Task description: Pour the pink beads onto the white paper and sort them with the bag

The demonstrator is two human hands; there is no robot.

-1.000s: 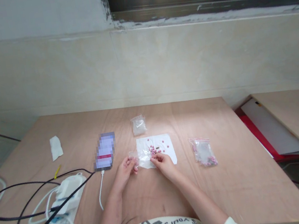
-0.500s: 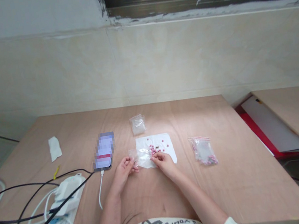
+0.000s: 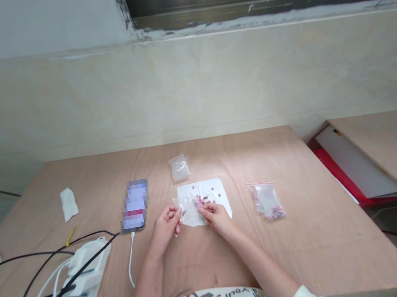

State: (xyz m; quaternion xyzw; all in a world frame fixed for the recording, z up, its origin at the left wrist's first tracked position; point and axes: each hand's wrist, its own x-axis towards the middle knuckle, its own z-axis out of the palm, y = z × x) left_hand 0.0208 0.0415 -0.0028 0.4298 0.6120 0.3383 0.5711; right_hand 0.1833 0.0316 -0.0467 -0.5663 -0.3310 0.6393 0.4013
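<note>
Between finger and thumb of my left hand (image 3: 168,223) is the left edge of a small clear plastic bag (image 3: 186,206). The bag lies over the left part of a white sheet (image 3: 222,205). My right hand (image 3: 214,214) is closed in a pinch at the bag's right side, beside a cluster of small pink beads (image 3: 201,200). Whatever its fingertips grip is too small and hidden to make out. Several more pink beads are scattered over the sheet, with a small dark piece (image 3: 206,198) among them.
A zip bag with pink beads (image 3: 267,201) lies to the right, another clear bag (image 3: 180,168) behind the sheet. Left are a charging phone (image 3: 135,206), a white scrap (image 3: 69,204), a yellow tie (image 3: 71,236), and a power strip (image 3: 86,271) with tangled cables. A wall stands behind the table (image 3: 312,251).
The view has shifted slightly. Both hands keep nearly the same place at the sheet, and the clear bag between them has changed shape a little, now nearer the beads.
</note>
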